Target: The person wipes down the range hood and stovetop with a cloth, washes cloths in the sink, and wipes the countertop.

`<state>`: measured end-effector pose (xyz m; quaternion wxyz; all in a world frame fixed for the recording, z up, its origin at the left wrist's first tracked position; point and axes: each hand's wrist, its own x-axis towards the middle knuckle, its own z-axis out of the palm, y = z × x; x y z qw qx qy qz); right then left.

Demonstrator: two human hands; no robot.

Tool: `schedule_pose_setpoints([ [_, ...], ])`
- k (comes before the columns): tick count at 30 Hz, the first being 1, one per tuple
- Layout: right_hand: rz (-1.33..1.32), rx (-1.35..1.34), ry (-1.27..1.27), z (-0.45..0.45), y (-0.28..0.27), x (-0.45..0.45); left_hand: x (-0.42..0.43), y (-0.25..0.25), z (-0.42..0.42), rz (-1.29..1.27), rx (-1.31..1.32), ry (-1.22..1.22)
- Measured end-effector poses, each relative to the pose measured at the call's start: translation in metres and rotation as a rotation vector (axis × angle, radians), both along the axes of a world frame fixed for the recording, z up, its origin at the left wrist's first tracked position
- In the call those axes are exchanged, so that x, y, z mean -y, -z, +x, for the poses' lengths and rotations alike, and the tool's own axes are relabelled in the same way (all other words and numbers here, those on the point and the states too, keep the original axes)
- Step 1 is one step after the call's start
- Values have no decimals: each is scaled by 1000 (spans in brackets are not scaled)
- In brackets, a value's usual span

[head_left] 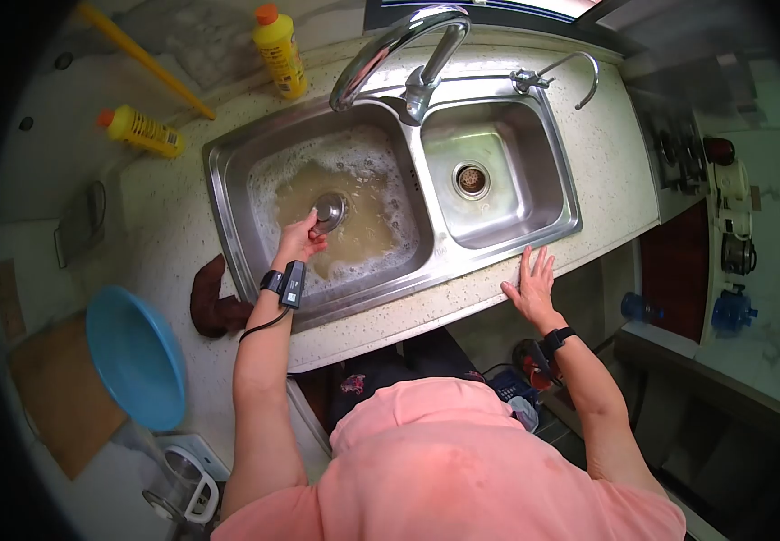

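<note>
In the left basin (235,189) of a double steel sink, my left hand (302,240) pinches a round metal sink strainer (330,215). Murky brownish water (367,239) with white foam along its edges stands around the strainer. Whether the strainer sits in the drain or just above it, I cannot tell. On the counter's front edge, below the right basin (534,171), rests my right hand (532,281), fingers spread and holding nothing. The right basin's drain (471,180) shows a brownish basket inside.
A chrome faucet (408,54) arches over the left basin; a thin tap (579,68) stands behind the right one. Two yellow bottles (280,54) and a yellow stick (142,59) are at the back left. A dark brown cloth (212,302) and blue bowl (136,356) lie left.
</note>
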<state>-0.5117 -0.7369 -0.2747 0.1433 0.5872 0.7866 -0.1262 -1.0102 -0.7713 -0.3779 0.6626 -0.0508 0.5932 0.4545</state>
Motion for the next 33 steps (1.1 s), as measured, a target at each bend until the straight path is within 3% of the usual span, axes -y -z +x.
schedule_pose_setpoints([
  [4,4,14,-2,2,2,0,12,-15,15,-7,-299,3],
  [22,-126,-118,1,17,-34,-30,68,-58,31,-153,-644,-26],
  [28,157,-433,-70,13,-40,-58,73,-63,38,-200,-820,22],
  [33,49,-816,-45,-14,-34,-82,74,-57,39,-215,-1239,243],
])
